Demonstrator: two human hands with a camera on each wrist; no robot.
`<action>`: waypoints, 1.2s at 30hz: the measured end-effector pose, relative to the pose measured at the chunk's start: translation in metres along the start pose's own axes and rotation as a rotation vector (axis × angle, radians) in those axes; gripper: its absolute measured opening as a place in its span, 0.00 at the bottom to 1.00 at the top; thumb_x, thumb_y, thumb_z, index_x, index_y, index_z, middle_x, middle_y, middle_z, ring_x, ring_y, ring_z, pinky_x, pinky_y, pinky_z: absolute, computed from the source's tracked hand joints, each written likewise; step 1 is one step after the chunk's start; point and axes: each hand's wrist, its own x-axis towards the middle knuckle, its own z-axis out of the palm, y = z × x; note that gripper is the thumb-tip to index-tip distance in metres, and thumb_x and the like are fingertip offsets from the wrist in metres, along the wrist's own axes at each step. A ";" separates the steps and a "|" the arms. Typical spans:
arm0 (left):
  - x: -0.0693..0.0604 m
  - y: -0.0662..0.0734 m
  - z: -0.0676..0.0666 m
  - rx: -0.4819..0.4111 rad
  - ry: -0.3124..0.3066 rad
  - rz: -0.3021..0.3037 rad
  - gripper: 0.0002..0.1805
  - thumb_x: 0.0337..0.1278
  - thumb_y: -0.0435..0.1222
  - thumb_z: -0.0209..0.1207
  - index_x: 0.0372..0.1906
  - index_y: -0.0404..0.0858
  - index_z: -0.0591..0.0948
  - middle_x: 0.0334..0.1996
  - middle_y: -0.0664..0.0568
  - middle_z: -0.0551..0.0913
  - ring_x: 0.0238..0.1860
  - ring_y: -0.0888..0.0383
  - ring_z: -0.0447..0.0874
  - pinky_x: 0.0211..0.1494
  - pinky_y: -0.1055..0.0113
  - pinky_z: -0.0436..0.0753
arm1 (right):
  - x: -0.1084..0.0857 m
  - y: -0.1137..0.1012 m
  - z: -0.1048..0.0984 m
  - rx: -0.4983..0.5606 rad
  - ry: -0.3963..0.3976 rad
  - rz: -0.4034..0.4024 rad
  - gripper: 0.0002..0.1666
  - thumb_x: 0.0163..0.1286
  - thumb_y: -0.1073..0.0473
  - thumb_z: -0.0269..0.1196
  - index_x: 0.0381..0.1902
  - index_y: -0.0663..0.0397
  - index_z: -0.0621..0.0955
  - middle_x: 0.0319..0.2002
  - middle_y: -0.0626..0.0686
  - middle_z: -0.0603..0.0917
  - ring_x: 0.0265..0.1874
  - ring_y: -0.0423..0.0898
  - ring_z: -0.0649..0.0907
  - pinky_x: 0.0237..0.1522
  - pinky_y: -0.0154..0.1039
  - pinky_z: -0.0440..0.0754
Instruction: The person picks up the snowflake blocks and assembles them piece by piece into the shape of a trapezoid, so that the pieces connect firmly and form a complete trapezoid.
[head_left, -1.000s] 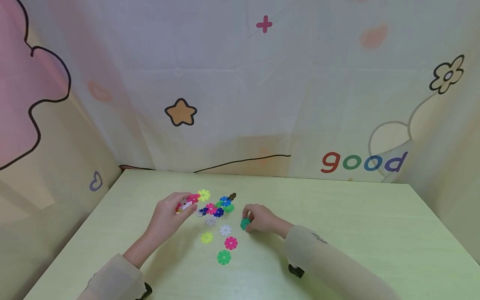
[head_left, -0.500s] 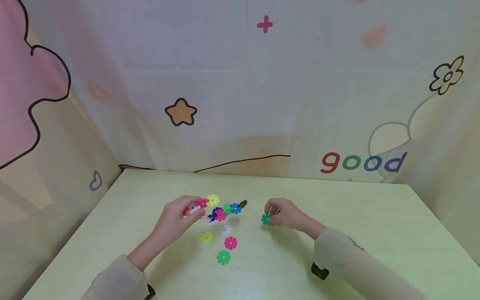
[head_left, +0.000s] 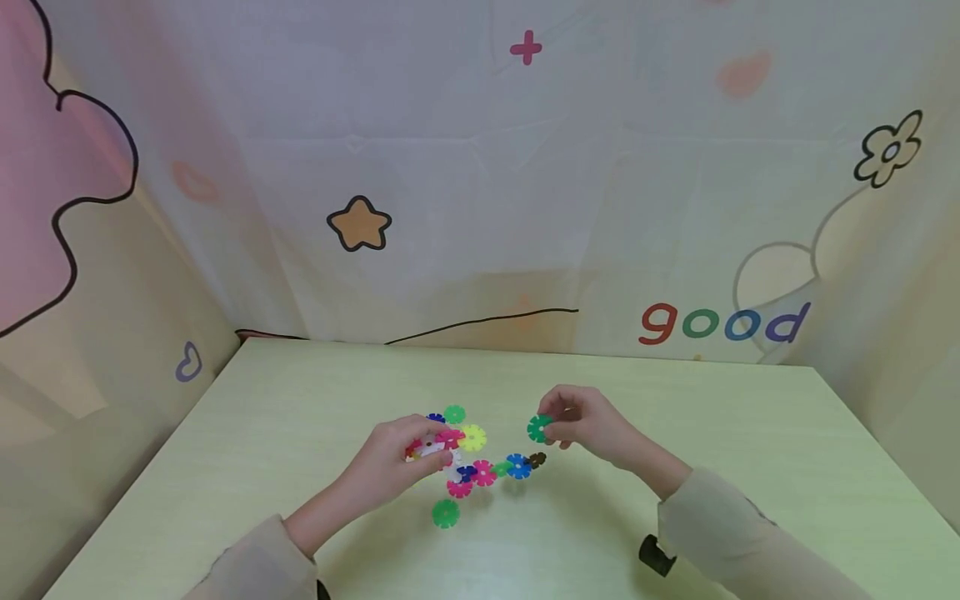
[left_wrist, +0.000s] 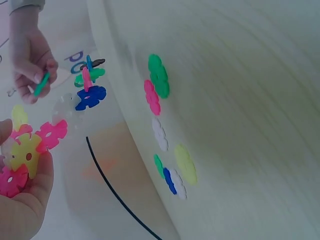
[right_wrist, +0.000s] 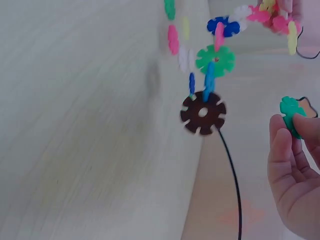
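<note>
My left hand (head_left: 390, 462) grips a linked assembly of notched plastic snowflake discs, with pink discs (left_wrist: 52, 134) and a yellow disc (head_left: 472, 437) by its fingers. From it a chain reaches right, raised off the table: a dark blue disc (left_wrist: 91, 98), a pink disc (head_left: 483, 473), a green disc (right_wrist: 215, 60), a blue disc (head_left: 518, 467) and a brown disc (right_wrist: 203, 113) at the end. Between thumb and fingers my right hand (head_left: 592, 423) pinches a separate green disc (head_left: 538, 428), just above the brown one and apart from it. Palm and fingers hide part of the assembly.
Several loose discs lie on the pale table (head_left: 675, 467): a green disc (head_left: 446, 513) in front, a pink disc (left_wrist: 152, 97), a yellow disc (left_wrist: 186, 164), a white disc (left_wrist: 160, 134) and another green disc (head_left: 454, 413) behind. A printed curtain (head_left: 450, 167) stands behind the table.
My left hand has moved right and nearer with the assembly, and the chain now hangs over the loose discs. My right hand has carried the green disc up and right from the table.
</note>
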 end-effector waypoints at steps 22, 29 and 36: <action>0.001 0.012 0.014 -0.050 -0.111 -0.025 0.15 0.51 0.43 0.59 0.44 0.43 0.79 0.42 0.54 0.81 0.46 0.58 0.77 0.45 0.67 0.78 | -0.011 -0.014 0.030 0.047 -0.042 -0.063 0.09 0.58 0.67 0.59 0.37 0.64 0.74 0.32 0.60 0.79 0.29 0.49 0.81 0.29 0.34 0.79; 0.000 0.011 0.016 -0.048 -0.113 -0.027 0.15 0.51 0.43 0.59 0.44 0.43 0.79 0.43 0.54 0.81 0.47 0.57 0.77 0.47 0.63 0.78 | -0.012 -0.013 0.032 0.051 -0.010 -0.065 0.09 0.58 0.67 0.59 0.37 0.64 0.74 0.34 0.61 0.78 0.30 0.48 0.82 0.30 0.35 0.80; 0.000 0.010 0.017 -0.066 -0.128 -0.028 0.17 0.51 0.46 0.58 0.45 0.43 0.79 0.43 0.54 0.81 0.47 0.57 0.77 0.46 0.65 0.78 | -0.012 -0.012 0.035 0.095 0.019 -0.057 0.09 0.57 0.68 0.59 0.37 0.65 0.74 0.34 0.63 0.77 0.29 0.47 0.81 0.29 0.34 0.80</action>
